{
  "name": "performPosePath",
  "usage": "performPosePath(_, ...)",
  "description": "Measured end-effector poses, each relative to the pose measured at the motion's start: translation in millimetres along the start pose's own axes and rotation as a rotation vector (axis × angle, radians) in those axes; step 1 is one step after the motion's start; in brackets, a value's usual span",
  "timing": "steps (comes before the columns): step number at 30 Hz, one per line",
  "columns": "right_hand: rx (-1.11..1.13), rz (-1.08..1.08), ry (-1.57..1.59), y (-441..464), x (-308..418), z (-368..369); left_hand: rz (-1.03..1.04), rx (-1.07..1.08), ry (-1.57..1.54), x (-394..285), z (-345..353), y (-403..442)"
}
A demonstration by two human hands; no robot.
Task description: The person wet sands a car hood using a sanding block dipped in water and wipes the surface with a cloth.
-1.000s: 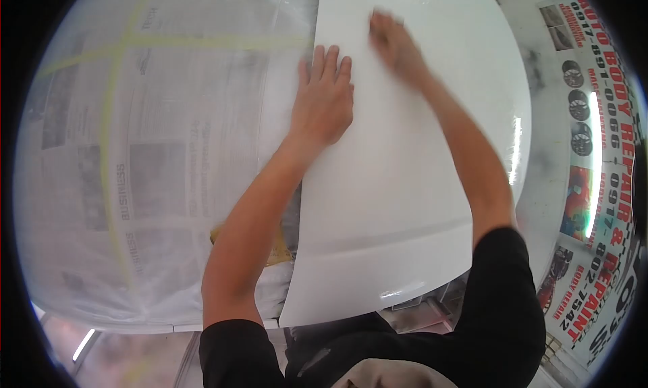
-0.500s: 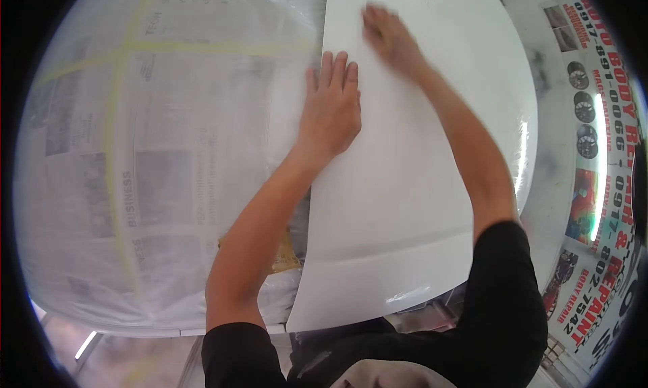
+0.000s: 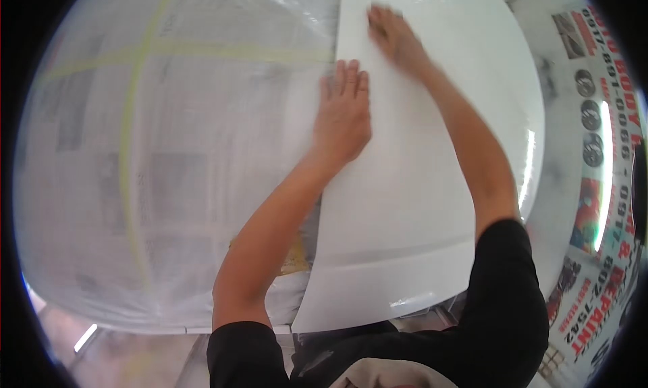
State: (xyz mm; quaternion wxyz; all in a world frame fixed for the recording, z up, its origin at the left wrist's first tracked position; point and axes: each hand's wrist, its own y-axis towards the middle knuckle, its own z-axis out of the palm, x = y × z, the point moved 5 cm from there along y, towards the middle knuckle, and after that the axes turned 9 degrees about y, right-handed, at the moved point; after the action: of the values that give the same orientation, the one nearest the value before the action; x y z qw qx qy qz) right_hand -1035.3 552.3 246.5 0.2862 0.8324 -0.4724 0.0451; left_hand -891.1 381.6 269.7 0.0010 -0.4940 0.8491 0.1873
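A glossy white panel (image 3: 405,185) fills the middle and right. Beside its left edge lies masking of newspaper under clear plastic (image 3: 182,118), crossed by yellow tape (image 3: 128,131). Flat across that edge rests my left hand (image 3: 343,118), fingers stretched out, holding nothing. Farther up on the white surface is my right hand (image 3: 398,43), slightly blurred, its fingers bent down against the panel. Something small and dark shows at its fingers, too unclear to name.
A banner (image 3: 594,185) with red and black lettering and wheel pictures stands along the right side. A brownish-yellow patch (image 3: 293,258) shows beside my left forearm. Below the panel's near edge is my dark-clothed body (image 3: 405,344).
The panel, masking and banner have shifted right and slightly down in view. My left hand remains on the panel's edge. My right hand has moved slightly over the white surface.
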Motion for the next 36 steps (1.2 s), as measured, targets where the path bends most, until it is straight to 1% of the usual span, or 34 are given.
performPosePath(1,0.081,-0.055,0.050,-53,21,-20,0.006,0.003,0.005,-2,4,-1)
performPosePath(3,0.262,0.065,0.084,-156,73,-57,0.011,0.020,-0.023,-7,1,-3)
performPosePath(4,0.306,0.120,0.113,-178,98,-77,0.006,0.022,-0.027,-5,-1,-4)
performPosePath(5,0.289,0.079,0.082,-168,74,-75,0.002,0.026,-0.021,-3,-1,-2)
performPosePath(7,0.241,0.036,0.033,-129,-2,-55,0.007,0.042,-0.027,-6,0,-3)
performPosePath(8,0.151,0.026,-0.010,-78,-51,-43,0.006,0.041,-0.013,-3,0,-1)
performPosePath(9,0.075,0.232,0.274,-17,-70,-46,0.008,0.040,-0.003,-2,0,-1)
performPosePath(11,0.024,0.355,0.011,41,-125,-21,0.016,0.038,-0.001,-5,0,-1)
performPosePath(12,-0.052,0.275,-0.187,45,-136,-7,0.013,0.055,0.010,-6,-1,-2)
performPosePath(14,0.147,0.277,-0.129,7,-85,-21,0.008,0.061,0.002,-5,-1,-1)
performPosePath(15,0.026,0.121,-0.132,-46,-52,-33,0.007,0.052,0.011,-4,-3,2)
performPosePath(16,0.014,-0.019,-0.158,-102,-26,-43,0.008,0.054,0.014,-4,-2,0)
performPosePath(17,0.139,0.086,-0.066,-154,10,-59,0.004,0.056,0.021,-5,0,-1)
performPosePath(18,0.214,0.137,-0.003,-191,52,-81,-0.002,0.072,0.012,-6,-1,0)
performPosePath(19,0.281,0.177,0.069,-208,70,-92,0.005,0.044,-0.011,-5,-2,3)
performPosePath(21,0.396,0.065,-0.080,-200,-1,-72,0.025,0.011,-0.042,-7,-4,1)
performPosePath(22,0.208,0.073,-0.074,-160,-51,-66,0.028,0.014,-0.042,-7,-3,1)
performPosePath(23,0.091,0.184,-0.005,-101,-90,-70,0.030,0.011,-0.042,-8,-4,1)
performPosePath(24,0.071,0.378,0.128,-40,-130,-73,0.027,0.004,-0.037,-8,-6,2)
performPosePath(25,0.069,0.280,-0.214,-10,-155,-63,0.022,0.005,-0.020,-6,-7,4)
performPosePath(27,0.114,0.399,-0.132,-8,-143,-42,0.023,0.030,-0.024,-9,-5,1)
performPosePath(28,0.141,0.458,-0.121,-7,-138,-46,0.009,0.061,0.000,-10,-3,-1)
performPosePath(29,0.025,0.240,-0.058,-41,-98,-58,-0.001,0.077,0.022,-7,-1,1)
performPosePath(30,-0.033,0.071,-0.134,-99,-77,-51,-0.008,0.107,0.037,-6,1,1)
performPosePath(31,0.111,0.106,-0.048,-159,-32,-67,0.001,0.116,0.020,-9,1,-1)
performPosePath(32,0.250,0.141,-0.051,-218,-1,-66,-0.002,0.118,0.011,-9,1,-1)
performPosePath(33,0.322,0.173,0.037,-257,50,-84,-0.013,0.114,0.012,-7,1,0)
performPosePath(34,0.382,0.237,0.123,-260,80,-113,-0.016,0.122,0.011,-8,-1,1)
performPosePath(35,0.352,0.184,0.069,-257,52,-111,-0.015,0.121,0.007,-11,-1,2)
performPosePath(36,0.315,0.132,0.018,-240,-4,-102,-0.011,0.121,0.009,-13,-2,1)
